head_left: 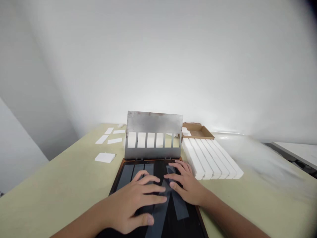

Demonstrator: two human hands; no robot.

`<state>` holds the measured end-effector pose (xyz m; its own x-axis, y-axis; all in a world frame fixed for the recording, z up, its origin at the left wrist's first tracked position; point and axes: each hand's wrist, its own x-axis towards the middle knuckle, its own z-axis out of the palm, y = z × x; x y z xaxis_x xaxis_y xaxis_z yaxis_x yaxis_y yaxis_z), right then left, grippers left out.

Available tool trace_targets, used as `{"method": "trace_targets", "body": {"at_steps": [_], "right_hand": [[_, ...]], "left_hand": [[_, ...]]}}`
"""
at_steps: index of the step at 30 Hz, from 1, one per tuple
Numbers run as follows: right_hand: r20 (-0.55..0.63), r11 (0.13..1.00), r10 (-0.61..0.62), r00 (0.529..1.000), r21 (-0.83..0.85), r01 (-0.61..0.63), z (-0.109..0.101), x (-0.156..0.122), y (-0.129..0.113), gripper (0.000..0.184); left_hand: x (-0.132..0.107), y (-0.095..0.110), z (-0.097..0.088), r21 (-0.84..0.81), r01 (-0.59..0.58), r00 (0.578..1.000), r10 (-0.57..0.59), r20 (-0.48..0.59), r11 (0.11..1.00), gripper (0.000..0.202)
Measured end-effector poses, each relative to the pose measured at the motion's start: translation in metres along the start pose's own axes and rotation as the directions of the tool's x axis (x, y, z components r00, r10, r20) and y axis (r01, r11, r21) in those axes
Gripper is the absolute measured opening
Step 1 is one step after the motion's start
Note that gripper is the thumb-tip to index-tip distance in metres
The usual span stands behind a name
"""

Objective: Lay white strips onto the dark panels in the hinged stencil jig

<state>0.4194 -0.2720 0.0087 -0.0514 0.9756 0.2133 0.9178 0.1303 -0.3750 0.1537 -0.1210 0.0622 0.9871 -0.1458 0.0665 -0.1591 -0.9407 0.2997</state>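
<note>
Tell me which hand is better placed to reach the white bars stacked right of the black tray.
Right, probably: the right hand rests on the tray's right side, closest to the white bars. The left hand lies farther away on the black tray, with the right hand between.
</note>
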Motion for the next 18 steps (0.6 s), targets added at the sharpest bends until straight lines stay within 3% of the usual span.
{"method": "trace_targets", "body": {"at_steps": [4,9,14,16,18], "right_hand": [[0.003,1.000,-0.016,1.000,0.008,0.016,-0.001,0.000,0.001,0.041],[-0.008,1.000,-0.020,1.000,0.016,0.021,0.002,-0.001,0.004,0.042],[-0.033,1.000,-0.025,0.999,0.013,0.026,0.003,0.000,0.004,0.042],[-0.047,0.999,-0.032,0.998,0.011,0.033,0.003,0.000,0.004,0.044],[-0.058,0.999,-0.046,0.997,0.010,0.047,0.002,0.000,0.004,0.043]], "left_hand": [[0.002,-0.012,0.015,0.190,0.100,0.990,-0.078,-0.117,0.977,0.064],[0.000,-0.025,0.021,0.266,0.086,0.989,-0.049,-0.141,0.960,0.061],[0.002,-0.022,0.021,0.354,0.053,0.985,0.008,-0.171,0.934,0.059],[0.003,-0.020,0.018,0.415,0.074,0.970,0.031,-0.241,0.907,0.058],[0.001,-0.021,0.011,0.484,0.141,0.925,0.059,-0.375,0.864,0.053]]}}
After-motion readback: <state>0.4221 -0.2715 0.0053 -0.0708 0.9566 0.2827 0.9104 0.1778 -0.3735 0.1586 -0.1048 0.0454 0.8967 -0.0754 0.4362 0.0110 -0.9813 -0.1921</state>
